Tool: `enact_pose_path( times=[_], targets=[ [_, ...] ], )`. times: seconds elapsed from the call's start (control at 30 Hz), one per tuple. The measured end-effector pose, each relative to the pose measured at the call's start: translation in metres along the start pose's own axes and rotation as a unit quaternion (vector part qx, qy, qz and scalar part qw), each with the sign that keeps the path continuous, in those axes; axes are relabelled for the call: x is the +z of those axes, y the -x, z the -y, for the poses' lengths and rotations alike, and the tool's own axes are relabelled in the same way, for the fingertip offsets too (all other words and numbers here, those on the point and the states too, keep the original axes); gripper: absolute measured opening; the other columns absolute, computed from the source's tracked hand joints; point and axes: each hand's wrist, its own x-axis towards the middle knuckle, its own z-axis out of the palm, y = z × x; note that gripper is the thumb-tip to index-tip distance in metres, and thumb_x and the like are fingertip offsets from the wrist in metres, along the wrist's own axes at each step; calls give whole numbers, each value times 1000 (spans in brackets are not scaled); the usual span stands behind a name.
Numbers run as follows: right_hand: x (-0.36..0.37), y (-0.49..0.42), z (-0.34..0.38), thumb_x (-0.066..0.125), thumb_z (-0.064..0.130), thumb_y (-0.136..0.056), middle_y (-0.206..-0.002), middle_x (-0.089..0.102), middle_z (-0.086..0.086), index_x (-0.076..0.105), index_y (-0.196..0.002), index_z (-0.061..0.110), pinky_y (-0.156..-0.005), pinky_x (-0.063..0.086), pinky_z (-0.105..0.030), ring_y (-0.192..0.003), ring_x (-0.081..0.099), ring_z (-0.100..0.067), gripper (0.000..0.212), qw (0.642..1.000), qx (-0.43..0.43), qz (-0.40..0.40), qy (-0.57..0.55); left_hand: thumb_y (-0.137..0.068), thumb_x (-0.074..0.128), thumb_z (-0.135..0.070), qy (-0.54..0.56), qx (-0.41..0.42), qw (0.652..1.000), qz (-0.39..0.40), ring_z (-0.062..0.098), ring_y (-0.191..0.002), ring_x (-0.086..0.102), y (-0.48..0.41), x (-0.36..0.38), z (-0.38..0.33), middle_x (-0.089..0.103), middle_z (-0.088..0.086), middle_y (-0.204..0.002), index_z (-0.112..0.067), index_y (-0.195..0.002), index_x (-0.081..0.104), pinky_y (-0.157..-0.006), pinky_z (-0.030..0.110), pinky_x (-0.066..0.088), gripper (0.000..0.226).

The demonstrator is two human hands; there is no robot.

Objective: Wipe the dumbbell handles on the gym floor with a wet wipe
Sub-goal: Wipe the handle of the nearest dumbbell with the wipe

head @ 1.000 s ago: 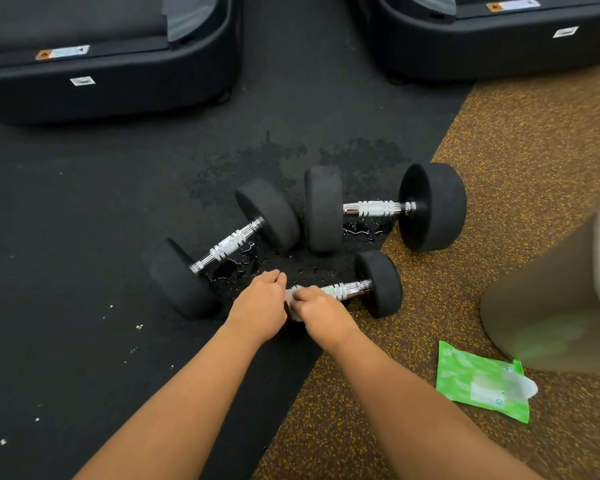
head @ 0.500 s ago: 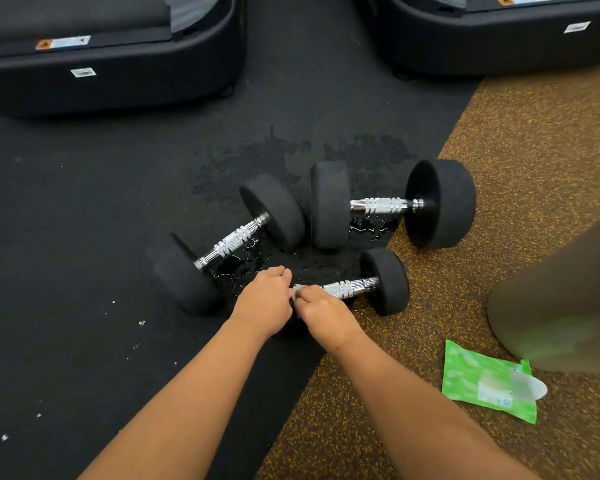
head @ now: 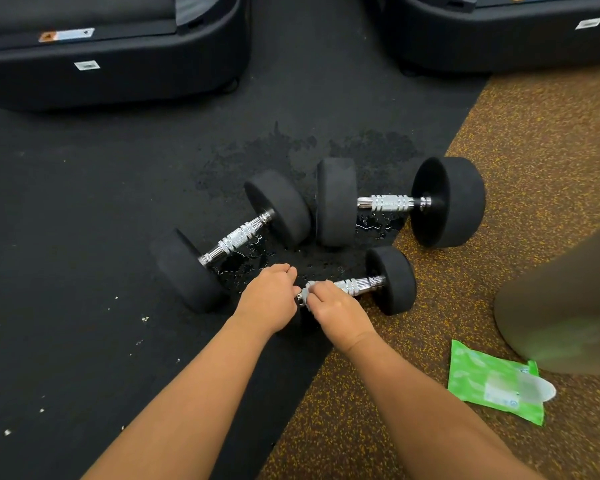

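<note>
Right hand (head: 333, 306) pinches a white wet wipe (head: 309, 288) on the chrome handle (head: 357, 285) of the small black dumbbell (head: 394, 278); left hand (head: 267, 299) grips its near end.

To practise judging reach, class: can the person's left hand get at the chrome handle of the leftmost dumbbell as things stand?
Probably yes. The left hand lies close to that handle, with only wet black floor between them and nothing covering the handle.

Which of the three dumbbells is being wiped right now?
The smallest dumbbell, nearest the person: right hand presses a wet wipe on its handle, left hand holds its end. The bigger two lie untouched.
</note>
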Motion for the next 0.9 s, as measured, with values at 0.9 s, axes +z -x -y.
enact_pose_path(
  times=[0.9],
  targets=[
    [0,-7,-11,78,-6,-54,-87,66,-15,68,-85,-1,-72,57,-36,-77,64,-31,34,996,2,72,-59,-94,46,-14,41,0,994,-100,25,-124,47,5,25,-2,52,9,-130,-3,-124,56,-101,31,42,34]
  ],
)
